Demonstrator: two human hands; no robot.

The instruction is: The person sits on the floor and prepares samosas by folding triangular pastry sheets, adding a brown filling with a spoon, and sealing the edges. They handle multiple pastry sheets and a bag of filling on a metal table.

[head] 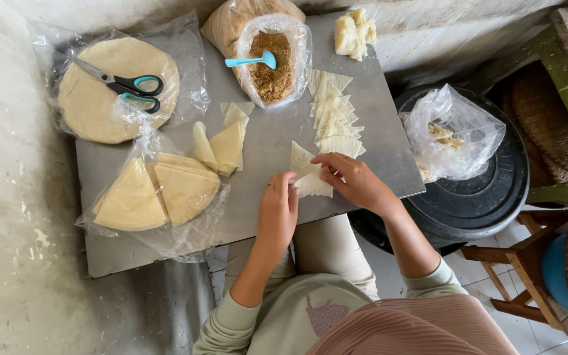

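Observation:
A pale triangular pastry sheet lies on the grey metal board near its front edge. My left hand rests at the sheet's left side, fingertips touching its edge. From the right, my right hand pinches the sheet's upper right edge. A row of overlapping cut pastry triangles lies just behind my right hand. Behind it, an open plastic bag of brown crumbly filling holds a light blue spoon.
Round pastry sheets in plastic with black and teal scissors on top sit at the back left. Halved sheets in plastic lie front left. A dough lump is at the back. A plastic bag rests on a black round lid to the right.

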